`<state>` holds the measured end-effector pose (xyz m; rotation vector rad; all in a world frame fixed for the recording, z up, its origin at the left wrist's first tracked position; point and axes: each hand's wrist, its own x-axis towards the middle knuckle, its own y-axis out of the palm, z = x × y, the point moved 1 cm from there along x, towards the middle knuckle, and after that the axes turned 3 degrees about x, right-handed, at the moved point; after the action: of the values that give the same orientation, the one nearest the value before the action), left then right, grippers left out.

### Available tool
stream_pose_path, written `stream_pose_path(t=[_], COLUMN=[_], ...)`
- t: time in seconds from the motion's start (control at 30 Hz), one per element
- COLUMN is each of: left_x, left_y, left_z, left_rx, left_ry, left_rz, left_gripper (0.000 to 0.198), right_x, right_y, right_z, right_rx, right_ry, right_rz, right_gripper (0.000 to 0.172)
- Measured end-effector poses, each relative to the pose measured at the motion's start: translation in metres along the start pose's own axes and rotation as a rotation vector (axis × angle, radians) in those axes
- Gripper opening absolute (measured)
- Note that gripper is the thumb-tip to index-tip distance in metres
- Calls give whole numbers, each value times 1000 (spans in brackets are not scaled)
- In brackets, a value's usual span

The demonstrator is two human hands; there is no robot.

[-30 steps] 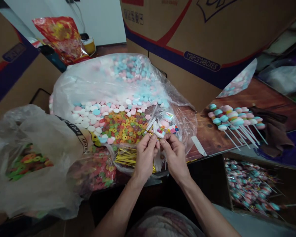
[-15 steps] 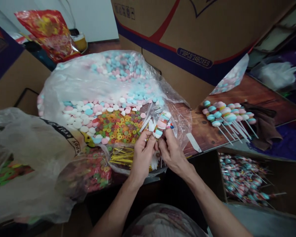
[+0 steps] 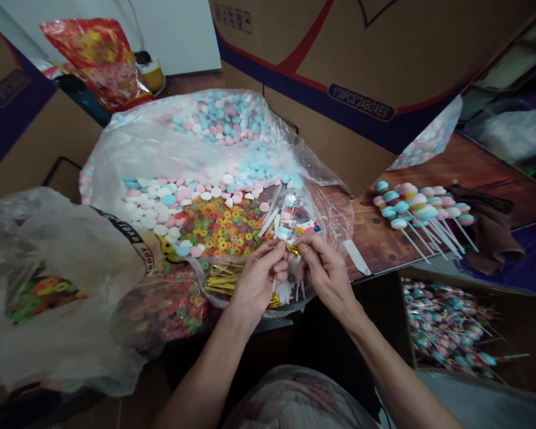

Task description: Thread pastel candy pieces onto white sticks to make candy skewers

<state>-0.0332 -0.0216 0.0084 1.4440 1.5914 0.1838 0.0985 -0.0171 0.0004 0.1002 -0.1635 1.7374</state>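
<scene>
Gold foil tie: we pinch it, left hand and right hand, likely for control, clear-wrapped pastel candies just beyond.

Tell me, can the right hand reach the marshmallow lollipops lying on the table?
Probably yes: only plastic film and a white strip lie between the right hand and the marshmallow lollipops, though its grip seems busy with a gold twist tie.

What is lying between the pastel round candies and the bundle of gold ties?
In the head view, colourful ring-shaped candies lie between the pastel candies and the gold ties.
</scene>
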Motion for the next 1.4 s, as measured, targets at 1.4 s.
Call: stream_pose_path(t=[1.4], left_x=[-11], left_y=[44], left_z=[36], left_rx=[304], left_ry=[62], left_rz=[254], left_gripper=[23], right_x=[-42], right_y=[-28], right_z=[25], right_rx=[-87], right_ry=[17], right_rz=[-404], right_gripper=[17])
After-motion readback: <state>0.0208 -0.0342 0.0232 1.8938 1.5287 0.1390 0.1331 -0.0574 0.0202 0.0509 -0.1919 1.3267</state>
